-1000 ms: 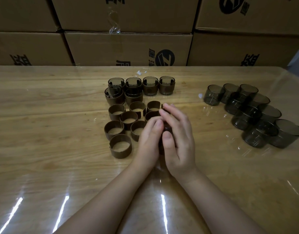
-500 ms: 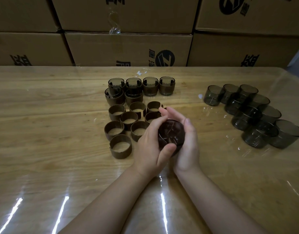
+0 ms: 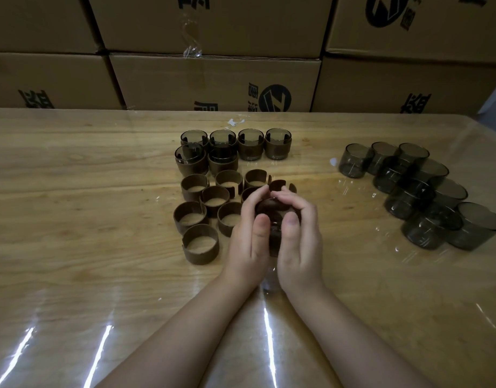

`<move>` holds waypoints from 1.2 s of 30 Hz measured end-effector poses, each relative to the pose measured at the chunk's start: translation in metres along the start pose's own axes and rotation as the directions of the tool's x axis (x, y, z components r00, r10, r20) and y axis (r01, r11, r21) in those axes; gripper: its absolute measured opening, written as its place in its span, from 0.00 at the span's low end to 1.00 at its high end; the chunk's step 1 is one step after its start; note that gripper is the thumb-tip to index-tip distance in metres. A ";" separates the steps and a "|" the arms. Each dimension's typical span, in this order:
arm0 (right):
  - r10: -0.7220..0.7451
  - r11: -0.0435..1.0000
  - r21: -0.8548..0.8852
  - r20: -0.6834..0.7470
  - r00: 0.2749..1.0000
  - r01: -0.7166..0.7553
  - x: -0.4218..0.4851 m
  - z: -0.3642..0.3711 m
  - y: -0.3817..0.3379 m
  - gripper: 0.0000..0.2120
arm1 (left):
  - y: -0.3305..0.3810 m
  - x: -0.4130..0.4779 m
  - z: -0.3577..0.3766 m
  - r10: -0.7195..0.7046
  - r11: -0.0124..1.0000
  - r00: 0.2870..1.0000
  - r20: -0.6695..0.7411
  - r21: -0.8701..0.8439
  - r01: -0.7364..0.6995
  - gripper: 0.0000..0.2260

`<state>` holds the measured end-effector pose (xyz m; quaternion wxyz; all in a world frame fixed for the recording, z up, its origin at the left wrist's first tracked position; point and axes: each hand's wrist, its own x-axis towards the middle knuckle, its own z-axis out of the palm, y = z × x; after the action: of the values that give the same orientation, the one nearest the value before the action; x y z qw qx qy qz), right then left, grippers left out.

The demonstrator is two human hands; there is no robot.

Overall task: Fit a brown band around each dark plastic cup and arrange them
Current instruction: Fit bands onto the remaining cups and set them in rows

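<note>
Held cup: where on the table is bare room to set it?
Bare: the gap right of the second-row banded cups, behind the bands; the table left of the bands; the strip between bands and plain cups. Crowded: both clusters.

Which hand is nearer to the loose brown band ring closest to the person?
Left. The left hand sits just right of the loose brown band ring; the right hand is farther right, beyond the left hand.

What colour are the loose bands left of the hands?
Brown: the loose curled bands, clearest in head view.
</note>
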<state>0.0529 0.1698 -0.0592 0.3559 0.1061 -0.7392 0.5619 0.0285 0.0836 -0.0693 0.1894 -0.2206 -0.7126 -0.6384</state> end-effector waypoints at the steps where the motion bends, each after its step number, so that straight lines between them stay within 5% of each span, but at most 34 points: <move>1: -0.034 0.999 -0.038 0.021 0.999 0.035 0.001 0.000 0.002 0.15 | 0.000 0.002 -0.001 -0.035 0.999 0.999 -0.003 -0.024 0.035 0.26; 8: -0.125 0.988 -0.087 0.040 0.991 0.128 0.002 0.003 0.007 0.08 | 0.005 0.014 -0.010 -0.342 0.910 0.924 0.171 -0.184 0.371 0.23; 13: 0.027 0.997 0.069 -0.059 0.998 -0.022 0.002 0.004 0.007 0.08 | 0.010 0.015 -0.013 -0.360 0.844 0.898 0.252 -0.322 0.428 0.33; 17: 0.099 0.990 0.102 -0.065 0.993 -0.092 0.006 0.003 0.006 0.10 | 0.010 0.012 -0.006 -0.353 0.869 0.913 0.203 -0.291 0.401 0.19; 19: 0.094 0.992 0.088 -0.071 0.993 -0.088 0.009 0.001 0.009 0.12 | 0.009 0.012 -0.008 -0.349 0.859 0.919 0.182 -0.331 0.391 0.20; 22: 0.143 0.990 0.018 -0.135 0.980 -0.142 0.017 -0.007 0.017 0.12 | 0.006 0.014 -0.012 -0.372 0.834 0.917 0.147 -0.380 0.399 0.32; 26: 0.293 0.929 -0.220 -0.055 0.955 -0.298 0.025 -0.020 0.031 0.18 | 0.004 0.017 -0.012 -0.434 0.751 0.898 0.078 -0.519 0.408 0.30; 31: 0.394 0.795 -0.576 0.254 0.884 -0.189 0.026 -0.025 0.040 0.30 | 0.004 0.018 -0.013 -0.463 0.708 0.883 0.072 -0.570 0.418 0.29; 36: 0.385 0.733 -0.655 0.180 0.905 -0.181 0.026 -0.022 0.040 0.22 | 0.006 0.017 -0.012 -0.473 0.742 0.880 0.030 -0.526 0.416 0.25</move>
<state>0.0211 0.2097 -0.0699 0.1616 -0.0479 -0.9358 0.3097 0.0170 0.0734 -0.0537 0.0025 -0.0526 -0.5351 -0.8431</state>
